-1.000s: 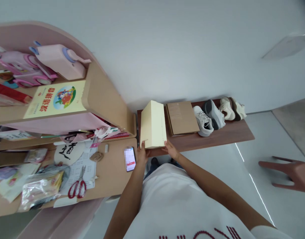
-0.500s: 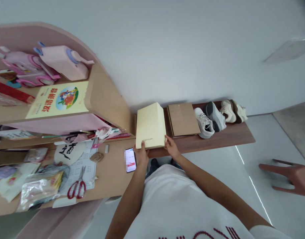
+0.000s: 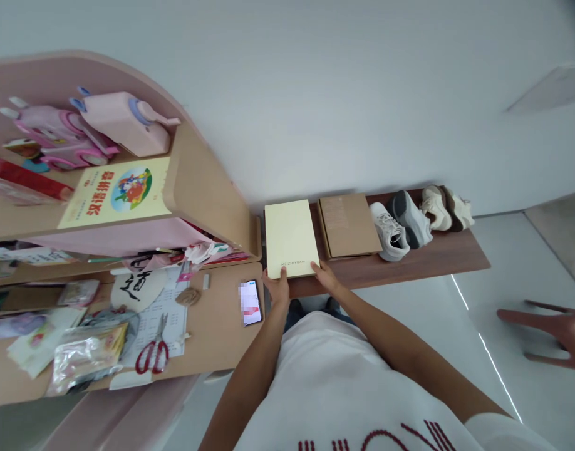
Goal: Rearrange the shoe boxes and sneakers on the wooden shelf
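A cream shoebox-like box (image 3: 291,233) with dark lettering on its lid lies level at the left end of a brown wooden bench (image 3: 433,265). My left hand (image 3: 277,289) is closed on its near left corner, thumb on top. At the near right corner, my right hand (image 3: 327,279) grips it the same way; the fingers below the edge are hidden. To the right of this box, a brown cardboard box (image 3: 352,227) rests on the bench. Farther right are a white sneaker (image 3: 389,233), a grey-soled sneaker (image 3: 410,219) and a cream-and-brown pair of shoes (image 3: 435,210).
On the left, a desk (image 3: 217,326) carries a phone (image 3: 250,302), red-handled scissors (image 3: 153,351), papers and plastic packets. A shelf (image 3: 207,181) above it holds a booklet (image 3: 121,188) and pink toys. A reddish-brown stool (image 3: 567,332) stands on the floor at right.
The cream box has gone from tilted, with its right side showing, to level on the bench. Both hands have stayed at its near corners. The whole view has shifted slightly.
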Demonstrator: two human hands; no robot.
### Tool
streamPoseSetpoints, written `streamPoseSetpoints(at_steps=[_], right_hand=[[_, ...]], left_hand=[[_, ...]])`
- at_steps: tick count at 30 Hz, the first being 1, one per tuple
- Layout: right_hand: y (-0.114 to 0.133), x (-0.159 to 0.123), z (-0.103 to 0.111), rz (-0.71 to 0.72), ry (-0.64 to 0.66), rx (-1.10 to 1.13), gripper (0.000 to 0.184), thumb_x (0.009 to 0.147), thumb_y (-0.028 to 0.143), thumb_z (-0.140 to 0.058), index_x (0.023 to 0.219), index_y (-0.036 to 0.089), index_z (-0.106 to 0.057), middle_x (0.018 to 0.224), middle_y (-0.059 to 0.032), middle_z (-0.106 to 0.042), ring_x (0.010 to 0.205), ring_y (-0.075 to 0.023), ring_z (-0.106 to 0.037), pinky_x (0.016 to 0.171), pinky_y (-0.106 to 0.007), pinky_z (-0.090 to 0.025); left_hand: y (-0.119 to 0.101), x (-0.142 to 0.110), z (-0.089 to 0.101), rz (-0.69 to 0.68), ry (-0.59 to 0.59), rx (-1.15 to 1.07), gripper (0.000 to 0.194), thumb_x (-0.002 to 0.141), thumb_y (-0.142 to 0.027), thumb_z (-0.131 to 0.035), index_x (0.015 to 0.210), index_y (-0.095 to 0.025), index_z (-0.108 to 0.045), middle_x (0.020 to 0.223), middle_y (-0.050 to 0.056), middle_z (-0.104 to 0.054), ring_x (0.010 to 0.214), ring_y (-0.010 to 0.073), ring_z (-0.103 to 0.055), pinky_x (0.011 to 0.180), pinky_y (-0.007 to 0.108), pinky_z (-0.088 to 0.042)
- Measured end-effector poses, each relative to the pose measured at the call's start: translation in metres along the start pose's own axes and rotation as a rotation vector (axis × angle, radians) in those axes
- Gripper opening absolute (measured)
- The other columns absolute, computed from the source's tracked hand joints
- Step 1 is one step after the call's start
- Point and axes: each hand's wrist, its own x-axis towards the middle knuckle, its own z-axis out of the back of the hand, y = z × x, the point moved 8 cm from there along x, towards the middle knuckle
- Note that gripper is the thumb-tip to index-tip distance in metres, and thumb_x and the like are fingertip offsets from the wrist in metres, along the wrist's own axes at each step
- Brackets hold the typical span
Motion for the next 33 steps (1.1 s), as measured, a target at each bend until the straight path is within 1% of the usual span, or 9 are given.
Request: streamPoseSetpoints(at_steps=[4,11,13,16,19,21,23,27,33], right_hand=[[0.000,0.002,0.008,0.015,-0.061,-0.034,0.065,0.088,0.068,-0.053,0.131,0.021,-0.065,0.126,-0.0090,-0.073,0.126,-0.0284,-0.062,0.111,-0.054,-0.042],[0.005,-0.006,0.023,0.040,-0.131,-0.176,0.066,0.086,0.066,-0.056,0.129,0.017,-0.066,0.135,-0.0134,-0.067,0.133,-0.0315,-0.056,0.116,-0.047,-0.038],[0.004,-0.013,0.041,0.023,-0.175,-0.236,0.060,0.086,0.062,-0.057,0.125,0.019,-0.069,0.131,-0.0126,-0.069,0.131,-0.0323,-0.058,0.115,-0.047,-0.039],[0.011,-0.025,0.086,0.078,-0.302,-0.292,0.050,0.089,0.058,-0.052,0.115,0.020,-0.072,0.116,-0.0116,-0.075,0.118,-0.0320,-0.064,0.110,-0.047,-0.044],[0.023,-0.033,0.149,0.122,-0.539,-0.312,0.045,0.093,0.052,-0.048,0.111,0.017,-0.071,0.111,-0.0142,-0.075,0.109,-0.0300,-0.066,0.105,-0.044,-0.046],[0.031,-0.031,0.185,0.125,-0.669,-0.318,0.047,0.095,0.045,-0.049,0.121,0.010,-0.064,0.123,-0.0211,-0.068,0.114,-0.0295,-0.062,0.106,-0.041,-0.044],[0.038,-0.021,0.209,0.122,-0.715,-0.325,0.054,0.095,0.040,-0.051,0.133,0.003,-0.054,0.137,-0.0278,-0.058,0.124,-0.0300,-0.055,0.109,-0.040,-0.040],[0.043,0.006,0.224,0.105,-0.654,-0.341,0.060,0.091,0.038,-0.057,0.137,-0.001,-0.051,0.140,-0.0295,-0.056,0.130,-0.0327,-0.053,0.112,-0.041,-0.038],[0.027,0.025,0.224,0.103,-0.532,-0.305,0.074,0.083,0.046,-0.064,0.143,0.007,-0.048,0.146,-0.0232,-0.054,0.137,-0.0352,-0.050,0.115,-0.049,-0.038]], left_hand=[[0.005,-0.003,-0.001,0.015,-0.029,0.045,0.063,0.082,-0.038,-0.077,0.132,-0.018,-0.045,0.136,0.019,-0.055,0.126,0.0244,-0.058,0.109,0.040,-0.044],[-0.003,-0.002,0.001,0.032,-0.009,0.198,0.066,0.081,-0.035,-0.076,0.136,-0.018,-0.044,0.141,0.019,-0.052,0.138,0.0272,-0.048,0.115,0.043,-0.037],[-0.013,-0.006,0.006,0.001,-0.027,0.279,0.069,0.081,-0.035,-0.075,0.139,-0.017,-0.043,0.146,0.022,-0.048,0.145,0.0303,-0.039,0.119,0.046,-0.031],[-0.035,-0.026,0.001,-0.174,-0.010,0.319,0.069,0.084,-0.036,-0.072,0.142,-0.015,-0.043,0.152,0.023,-0.041,0.150,0.0311,-0.030,0.123,0.047,-0.023],[-0.047,-0.060,-0.034,-0.331,0.168,0.209,0.059,0.088,-0.038,-0.067,0.141,-0.018,-0.049,0.151,0.019,-0.045,0.147,0.0281,-0.035,0.124,0.045,-0.023],[-0.039,-0.081,-0.073,-0.283,0.378,0.103,0.051,0.089,-0.038,-0.066,0.136,-0.019,-0.055,0.147,0.018,-0.051,0.142,0.0275,-0.044,0.121,0.044,-0.029],[-0.023,-0.093,-0.116,-0.135,0.561,0.031,0.051,0.089,-0.038,-0.067,0.135,-0.019,-0.056,0.147,0.018,-0.053,0.140,0.0280,-0.048,0.119,0.045,-0.035],[-0.004,-0.085,-0.168,0.068,0.562,0.057,0.063,0.085,-0.034,-0.071,0.141,-0.014,-0.050,0.158,0.021,-0.040,0.150,0.0286,-0.034,0.123,0.042,-0.026],[-0.008,-0.077,-0.188,0.057,0.525,0.181,0.059,0.093,-0.031,-0.057,0.147,-0.011,-0.044,0.157,0.021,-0.043,0.149,0.0253,-0.036,0.124,0.038,-0.023]])
